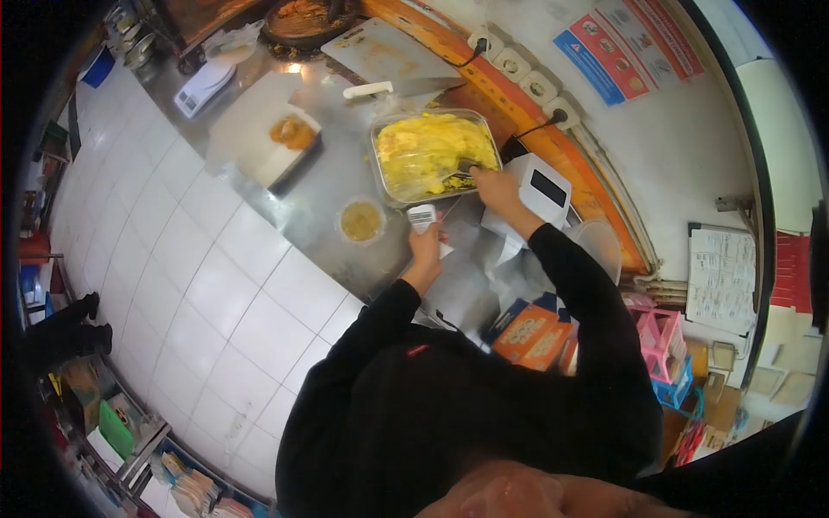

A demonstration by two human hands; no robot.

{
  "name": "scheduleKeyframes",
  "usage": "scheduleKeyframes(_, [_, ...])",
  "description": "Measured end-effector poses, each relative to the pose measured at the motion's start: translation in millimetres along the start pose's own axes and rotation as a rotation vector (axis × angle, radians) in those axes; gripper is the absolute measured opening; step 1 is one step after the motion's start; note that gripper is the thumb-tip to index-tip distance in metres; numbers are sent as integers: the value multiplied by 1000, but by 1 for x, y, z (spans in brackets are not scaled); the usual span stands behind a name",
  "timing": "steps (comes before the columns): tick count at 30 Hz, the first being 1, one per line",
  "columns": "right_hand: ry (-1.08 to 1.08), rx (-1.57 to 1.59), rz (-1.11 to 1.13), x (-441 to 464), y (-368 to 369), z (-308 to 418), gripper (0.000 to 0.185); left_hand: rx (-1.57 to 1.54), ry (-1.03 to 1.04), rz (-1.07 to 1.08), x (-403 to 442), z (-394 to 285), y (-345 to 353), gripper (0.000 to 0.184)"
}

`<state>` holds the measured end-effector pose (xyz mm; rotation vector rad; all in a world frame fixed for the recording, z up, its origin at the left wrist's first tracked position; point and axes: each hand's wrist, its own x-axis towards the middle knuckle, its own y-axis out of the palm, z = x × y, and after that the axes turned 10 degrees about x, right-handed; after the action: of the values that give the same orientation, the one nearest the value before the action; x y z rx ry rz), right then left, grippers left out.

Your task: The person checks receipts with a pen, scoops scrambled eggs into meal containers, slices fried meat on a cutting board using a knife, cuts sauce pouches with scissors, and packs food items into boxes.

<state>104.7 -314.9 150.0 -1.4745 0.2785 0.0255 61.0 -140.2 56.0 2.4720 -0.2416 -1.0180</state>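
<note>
A clear rectangular tray [377,173] full of yellow food [427,147] stands on the steel counter, with clear plastic film over part of the food. At the tray's right edge my right hand [494,188] is closed round the handle of a dark utensil [467,166], whose far end is in the food. Below the tray, my left hand [426,246] holds a small white labelled item [422,217]. A small round tub [361,221] with yellowish contents sits to the left of that hand. Beside my right forearm is a white device [546,190] with a dark screen.
A knife [401,87] lies behind the tray, near a cutting board [389,53]. Further left are a box [289,164] with orange-brown food on white paper and a white scale [205,88]. Sockets with plugs line the wall. Dark-clad legs of another person [69,332] show at far left.
</note>
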Motion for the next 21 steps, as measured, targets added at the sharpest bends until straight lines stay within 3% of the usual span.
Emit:
scheduleKeyframes(5, [-9, 251, -2, 10, 19, 26, 24, 124, 454, -379, 7, 12, -2, 71])
scheduleKeyframes(7, [19, 337, 65, 9, 10, 38, 28, 197, 535, -321, -1, -6, -4, 75])
scheduleKeyframes(10, [-99, 479, -35, 2, 25, 45, 33, 356, 671, -330, 0, -17, -10, 73])
scheduleKeyframes(13, [-301, 675, -130, 17, 52, 43, 32, 388, 568, -295, -12, -32, -14, 69])
scheduleKeyframes(16, [-155, 1006, 233, 25, 56, 41, 30, 428, 580, -277, 7, -18, -30, 67])
scheduleKeyframes(19, [118, 1327, 464, 15, 39, 57, 29, 442, 612, -331, 10, -15, -27, 65])
scheduleKeyframes(21, [260, 1540, 494, 6, 36, 70, 26, 431, 605, -354, 7, -19, -24, 65])
